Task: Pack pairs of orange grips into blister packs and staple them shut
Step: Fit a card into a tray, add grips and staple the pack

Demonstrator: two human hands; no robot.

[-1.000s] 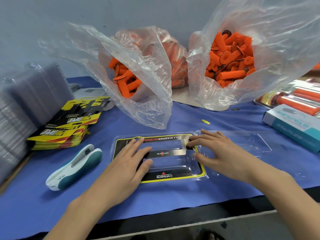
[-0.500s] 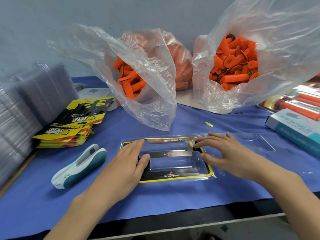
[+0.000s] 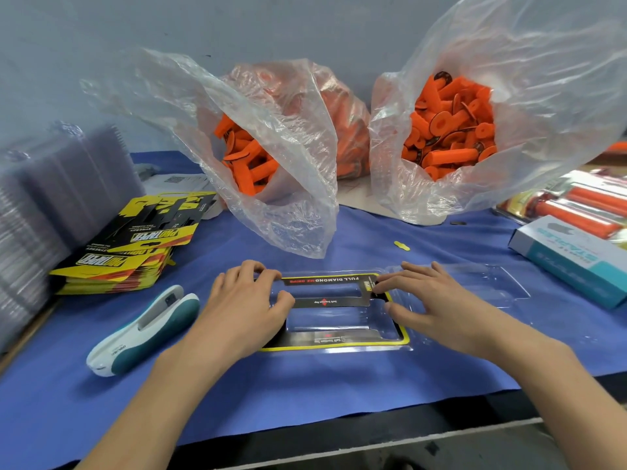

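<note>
Step in hand: seating the card (image 3: 325, 301) in the blister (image 3: 325, 323), which lies under both hands. Left hand (image 3: 244, 310) covers its left end, fingers bent, grasp indeterminate. Right hand (image 3: 427, 300) presses its right end, straight-fingered, grasping nothing. Next: fetch two grips (image 3: 451, 130) from beyond the hands.

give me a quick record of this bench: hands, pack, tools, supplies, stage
left hand: fingertips on the left end of the card insert
right hand: fingertips on the insert's right end
blister pack: on the blue mat, lid flap open to the right, cavities hold no grips
stapler: lying left of the pack, untouched
orange grips: loose in two plastic bags behind the pack
spare cards: stacked at left
staple box: at right
stage: insert in, no grips loaded yet
</note>
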